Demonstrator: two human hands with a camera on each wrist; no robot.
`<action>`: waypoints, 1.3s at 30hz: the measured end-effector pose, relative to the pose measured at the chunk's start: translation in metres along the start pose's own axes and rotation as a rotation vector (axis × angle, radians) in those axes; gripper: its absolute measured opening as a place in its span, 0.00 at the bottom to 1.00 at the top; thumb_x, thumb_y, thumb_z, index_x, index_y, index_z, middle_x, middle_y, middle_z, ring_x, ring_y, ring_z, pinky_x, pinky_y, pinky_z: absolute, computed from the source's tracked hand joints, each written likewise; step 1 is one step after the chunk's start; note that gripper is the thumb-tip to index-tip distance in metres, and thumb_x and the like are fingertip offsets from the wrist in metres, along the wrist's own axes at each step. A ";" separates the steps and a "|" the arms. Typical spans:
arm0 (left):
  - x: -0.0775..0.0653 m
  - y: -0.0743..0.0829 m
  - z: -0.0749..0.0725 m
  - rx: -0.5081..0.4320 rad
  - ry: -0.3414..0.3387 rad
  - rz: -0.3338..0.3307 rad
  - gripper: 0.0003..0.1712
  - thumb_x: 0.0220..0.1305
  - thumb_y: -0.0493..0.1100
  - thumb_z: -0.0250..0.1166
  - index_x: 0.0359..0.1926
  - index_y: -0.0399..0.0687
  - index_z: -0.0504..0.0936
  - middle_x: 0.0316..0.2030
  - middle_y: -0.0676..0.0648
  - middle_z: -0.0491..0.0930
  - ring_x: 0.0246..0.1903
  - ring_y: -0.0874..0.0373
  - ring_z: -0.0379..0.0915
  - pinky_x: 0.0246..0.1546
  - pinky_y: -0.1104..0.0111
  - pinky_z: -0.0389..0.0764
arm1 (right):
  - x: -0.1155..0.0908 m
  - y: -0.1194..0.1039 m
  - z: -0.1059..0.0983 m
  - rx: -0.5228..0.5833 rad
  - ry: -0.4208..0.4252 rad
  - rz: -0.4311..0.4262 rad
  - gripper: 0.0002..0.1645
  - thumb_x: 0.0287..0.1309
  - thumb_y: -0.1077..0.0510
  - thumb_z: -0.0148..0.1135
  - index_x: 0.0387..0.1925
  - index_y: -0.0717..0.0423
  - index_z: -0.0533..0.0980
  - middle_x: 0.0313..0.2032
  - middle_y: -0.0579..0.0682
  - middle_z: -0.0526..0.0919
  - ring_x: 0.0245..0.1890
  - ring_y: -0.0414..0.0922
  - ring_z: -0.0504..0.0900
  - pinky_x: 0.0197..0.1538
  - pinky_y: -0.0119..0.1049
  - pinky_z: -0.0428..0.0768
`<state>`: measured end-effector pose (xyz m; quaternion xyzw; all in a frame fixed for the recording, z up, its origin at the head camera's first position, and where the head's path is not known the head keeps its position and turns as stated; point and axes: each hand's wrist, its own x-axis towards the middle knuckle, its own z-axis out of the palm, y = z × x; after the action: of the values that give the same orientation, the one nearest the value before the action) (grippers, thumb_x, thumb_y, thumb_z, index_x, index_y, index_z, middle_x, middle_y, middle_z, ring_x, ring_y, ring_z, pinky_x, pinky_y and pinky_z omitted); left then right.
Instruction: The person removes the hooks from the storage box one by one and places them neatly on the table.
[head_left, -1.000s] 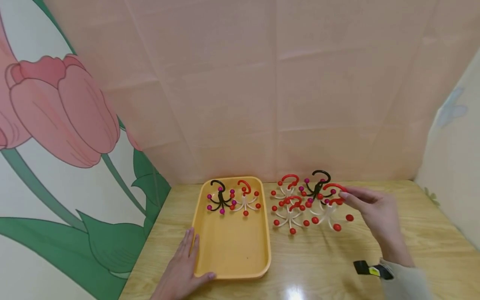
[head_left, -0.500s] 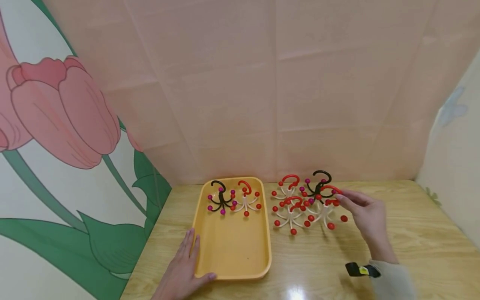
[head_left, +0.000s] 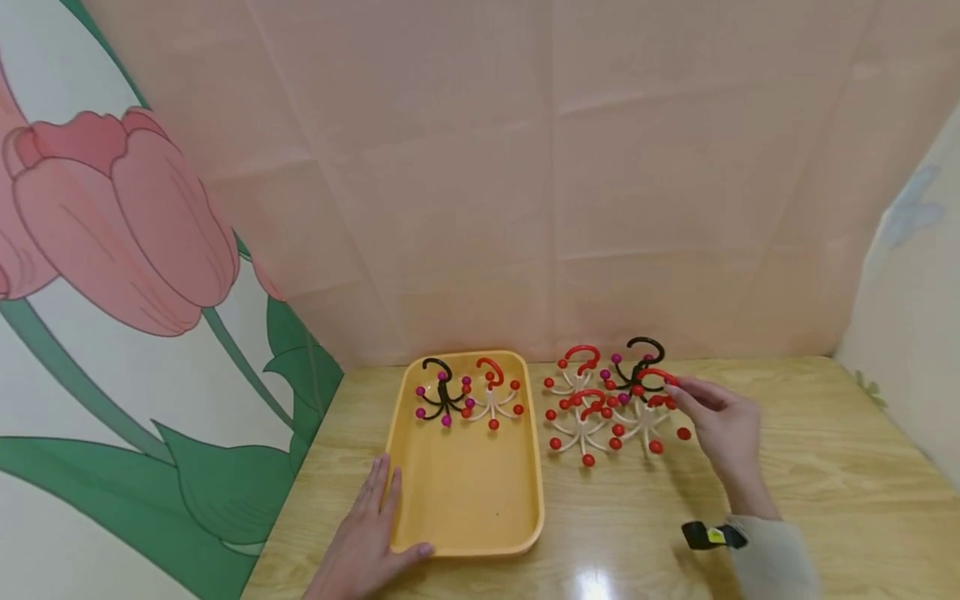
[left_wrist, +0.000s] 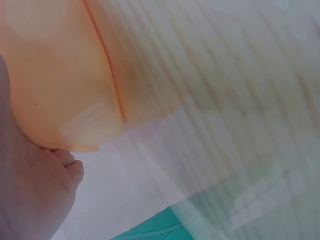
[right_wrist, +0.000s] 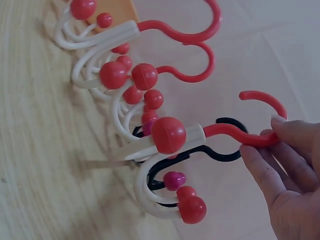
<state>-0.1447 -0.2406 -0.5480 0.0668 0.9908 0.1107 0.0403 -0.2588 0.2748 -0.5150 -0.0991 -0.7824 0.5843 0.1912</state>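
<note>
Grip of right hand (head_left: pixel 726 425) pinches the red hook (right_wrist: pixel 230 134) of a white plastic, many-armed, red-ball-tipped hanger (right_wrist: pixel 196 137), right of the yellow rectangular plastic tray (head_left: pixel 461 500) on the wood-grain bench (head_left: pixel 615 533); left hand (head_left: pixel 362 525), fingers extended, touches the tray's rim.

1. The right hand (head_left: pixel 723 429): bare, with slim fingers.
2. The sleeve (head_left: pixel 776 562) on that arm: pale grey-beige, plain, long, ending in a straight cuff near the wrist.
3. At the cuff, a small black block (head_left: pixel 694 535), squarish, with a bright yellow-green patch (head_left: pixel 717 536) beside it; any marking is too small to read.
4. The left hand (head_left: pixel 363 537): also bare, slim-fingered, its wrist cut off by the lower edge of the head view.
</note>
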 end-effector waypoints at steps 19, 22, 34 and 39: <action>-0.001 -0.003 0.001 0.000 0.010 0.016 0.71 0.57 0.88 0.54 0.84 0.43 0.50 0.86 0.42 0.30 0.86 0.41 0.31 0.81 0.43 0.58 | -0.007 0.007 0.006 -0.037 0.002 0.024 0.28 0.62 0.45 0.75 0.57 0.57 0.85 0.36 0.20 0.86 0.35 0.21 0.85 0.32 0.24 0.83; -0.001 -0.003 0.001 0.000 0.010 0.013 0.72 0.57 0.88 0.54 0.84 0.43 0.50 0.86 0.42 0.30 0.86 0.41 0.31 0.81 0.43 0.58 | -0.008 0.008 0.007 -0.032 0.008 0.027 0.27 0.62 0.46 0.76 0.57 0.56 0.85 0.35 0.20 0.86 0.35 0.21 0.85 0.33 0.25 0.85; 0.000 0.001 -0.001 -0.014 -0.016 -0.020 0.73 0.55 0.90 0.52 0.84 0.44 0.50 0.86 0.42 0.30 0.86 0.41 0.30 0.82 0.41 0.57 | -0.010 0.009 0.014 -0.007 0.031 0.063 0.26 0.62 0.46 0.76 0.56 0.57 0.85 0.33 0.19 0.84 0.33 0.23 0.85 0.33 0.25 0.85; 0.000 0.002 -0.002 -0.018 -0.013 -0.013 0.72 0.56 0.90 0.53 0.84 0.44 0.51 0.86 0.42 0.30 0.86 0.41 0.31 0.81 0.41 0.57 | -0.011 0.009 0.014 -0.057 0.045 0.056 0.27 0.62 0.45 0.76 0.56 0.56 0.85 0.35 0.22 0.85 0.35 0.21 0.83 0.31 0.23 0.84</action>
<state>-0.1444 -0.2395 -0.5458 0.0609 0.9899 0.1187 0.0480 -0.2549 0.2611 -0.5295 -0.1397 -0.7912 0.5645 0.1894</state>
